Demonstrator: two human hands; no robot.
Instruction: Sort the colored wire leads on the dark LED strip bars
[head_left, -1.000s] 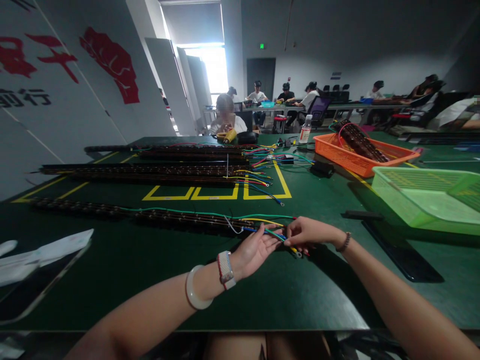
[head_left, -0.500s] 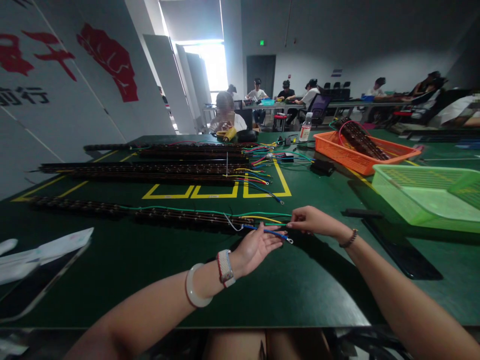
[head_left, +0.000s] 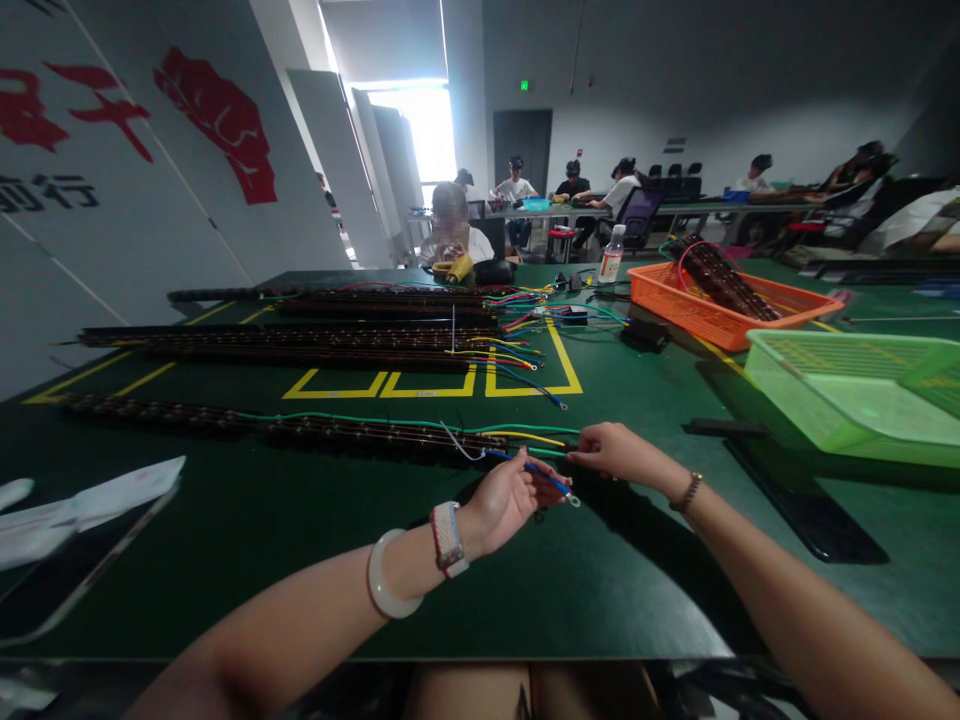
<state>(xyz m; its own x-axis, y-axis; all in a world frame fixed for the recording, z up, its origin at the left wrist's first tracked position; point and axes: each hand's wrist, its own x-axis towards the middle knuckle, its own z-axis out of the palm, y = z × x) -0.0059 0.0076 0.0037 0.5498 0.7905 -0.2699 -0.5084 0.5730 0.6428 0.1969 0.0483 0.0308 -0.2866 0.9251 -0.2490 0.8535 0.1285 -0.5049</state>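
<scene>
A long dark wire harness lies across the table in front of me, with coloured wires coming out of its right end. My left hand is palm up below that end, its fingers loosely curled. A blue wire with a ring terminal runs under the thumb and across these fingers. My right hand pinches the ends of a yellow wire and a green wire; its fingertips partly hide them. A white cable tie sticks up from the harness.
Behind lie more dark harness bundles. To the right are an orange basket holding a bundle, a green basket and a black phone-like slab. A bottle stands at the back. A person sits opposite.
My left fingers have curled inward, and the blue wire's ring end has tipped down and slightly left. My right hand has shifted slightly left and down, still pinching wire ends.
</scene>
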